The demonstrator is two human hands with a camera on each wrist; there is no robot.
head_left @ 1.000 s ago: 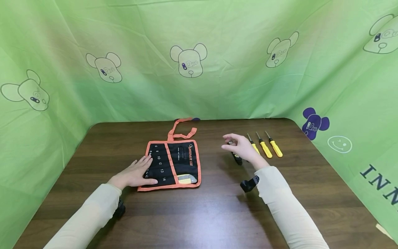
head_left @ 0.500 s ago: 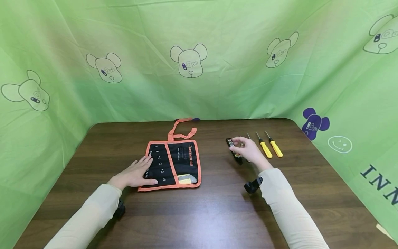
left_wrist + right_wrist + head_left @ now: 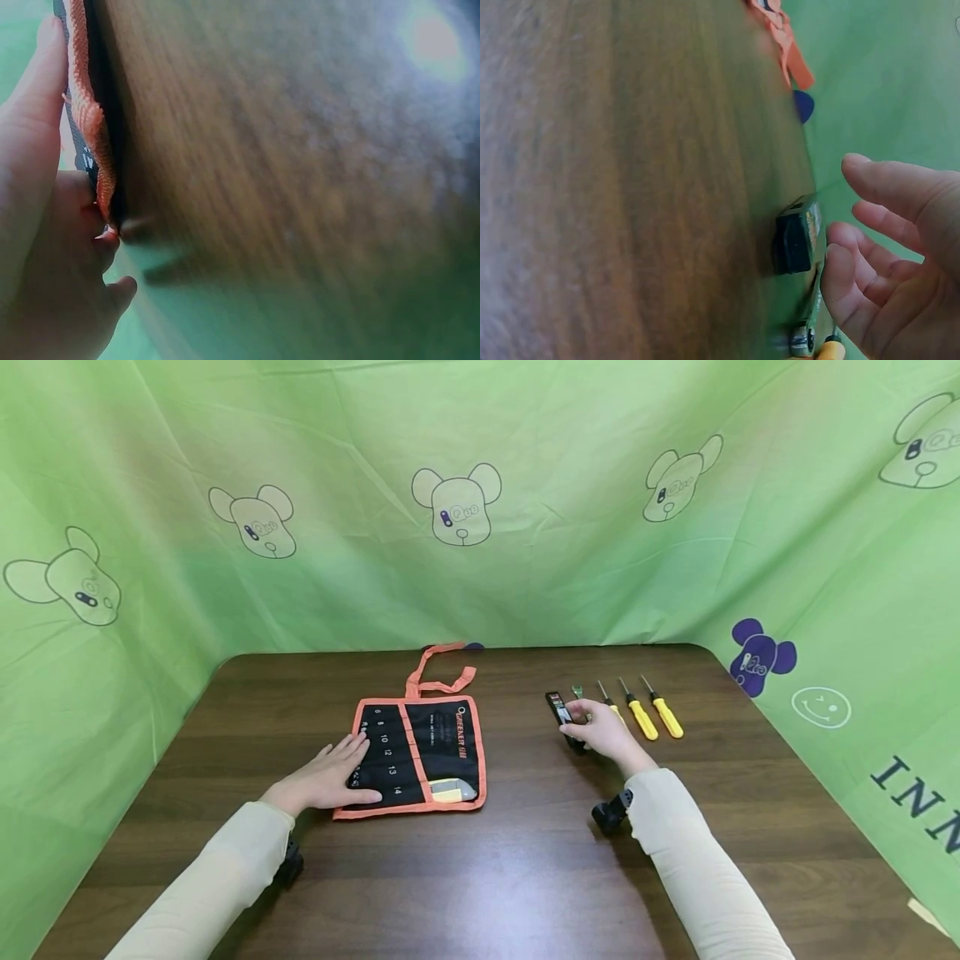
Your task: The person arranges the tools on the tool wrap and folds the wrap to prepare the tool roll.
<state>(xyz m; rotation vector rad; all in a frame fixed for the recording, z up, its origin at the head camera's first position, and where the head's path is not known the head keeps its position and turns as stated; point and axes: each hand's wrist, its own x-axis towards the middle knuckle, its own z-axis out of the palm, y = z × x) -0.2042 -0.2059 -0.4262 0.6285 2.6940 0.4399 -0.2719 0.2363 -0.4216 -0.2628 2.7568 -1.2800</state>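
Black fabric with orange trim (image 3: pixel 408 810) forms the pouch (image 3: pixel 450 743) lying on the wooden surface (image 3: pixel 480 885), at seven o'clock from the head view's centre. Over its nine o'clock edge the left hand (image 3: pixel 324 781) rests flat, thumb apart from fingers. At the pouch's three o'clock, the right hand (image 3: pixel 606 739) has bent fingers overlapping a black box (image 3: pixel 557 703); contact is unclear here. A wrench (image 3: pixel 577 691) pokes out at that hand's eleven o'clock, yellow screwdrivers (image 3: pixel 641 721) at one.

Left wrist view: the trim appears edge-on and wavy, a thumb against it at ten o'clock.

Right wrist view reveals a wide gap between thumb and fingertips, the box just beside the fingers, and, at five o'clock, the wrench's ring end (image 3: pixel 801 341).
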